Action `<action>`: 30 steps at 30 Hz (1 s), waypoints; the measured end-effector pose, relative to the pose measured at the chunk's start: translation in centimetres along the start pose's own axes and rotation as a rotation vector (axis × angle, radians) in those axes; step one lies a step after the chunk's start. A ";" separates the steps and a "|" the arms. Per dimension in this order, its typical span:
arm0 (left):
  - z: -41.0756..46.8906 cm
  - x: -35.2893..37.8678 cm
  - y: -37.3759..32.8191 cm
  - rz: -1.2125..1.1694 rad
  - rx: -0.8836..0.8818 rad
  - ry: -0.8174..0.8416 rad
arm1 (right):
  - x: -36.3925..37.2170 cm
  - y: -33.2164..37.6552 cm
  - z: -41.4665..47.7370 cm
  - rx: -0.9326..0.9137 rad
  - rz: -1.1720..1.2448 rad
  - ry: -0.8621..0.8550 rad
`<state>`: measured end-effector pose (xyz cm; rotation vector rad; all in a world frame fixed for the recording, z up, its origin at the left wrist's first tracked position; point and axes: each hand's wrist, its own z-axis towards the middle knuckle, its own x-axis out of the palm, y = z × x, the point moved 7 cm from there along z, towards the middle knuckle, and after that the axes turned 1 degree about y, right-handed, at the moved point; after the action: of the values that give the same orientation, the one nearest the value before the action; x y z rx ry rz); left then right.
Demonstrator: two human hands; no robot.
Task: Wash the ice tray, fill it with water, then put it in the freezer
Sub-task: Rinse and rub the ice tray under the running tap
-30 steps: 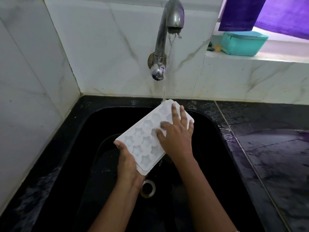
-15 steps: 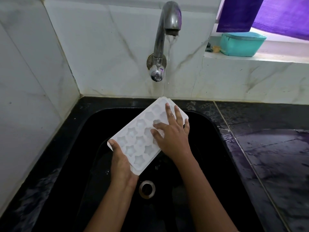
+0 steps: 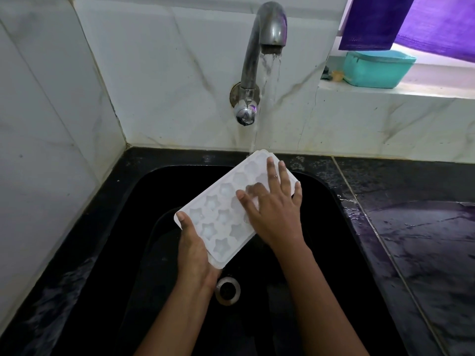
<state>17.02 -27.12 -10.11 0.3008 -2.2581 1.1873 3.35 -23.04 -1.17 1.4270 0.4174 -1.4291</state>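
Counter (image 3: 411, 240): black stone, wet beside the sink. No freezer is in view, so that last step lies wholly ahead.
Sink (image 3: 144, 201): black basin. The ice tray is held over it, above the drain (image 3: 227, 290).
Tap (image 3: 259, 47): running, with the stream (image 3: 268, 80) landing at the tray's far corner. Washing looks underway; filling and freezing are left.
Ice tray (image 3: 221, 217): white plastic with star-shaped cells in rows, held slantwise. Whether the cells hold water cannot be told.
Right grip (image 3: 275, 214): fingers spread flat on the tray's upper face, likely rubbing; one finger is blurred.
Left grip (image 3: 192, 250): thumb hooked over the near left edge and fingers hidden beneath, clasping the tray's near end.
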 end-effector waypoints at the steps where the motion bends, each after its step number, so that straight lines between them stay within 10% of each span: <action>1: 0.0 -0.1 0.0 -0.005 0.001 -0.009 | 0.4 0.4 -0.1 -0.022 -0.002 0.021; 30: -0.1 0.2 -0.3 -0.094 -0.021 0.018 | 1.2 1.3 -0.2 -0.067 -0.050 0.140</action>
<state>17.08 -27.22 -9.73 0.3819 -2.2143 1.1128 4.83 -23.88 -1.78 1.4757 0.5883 -1.3463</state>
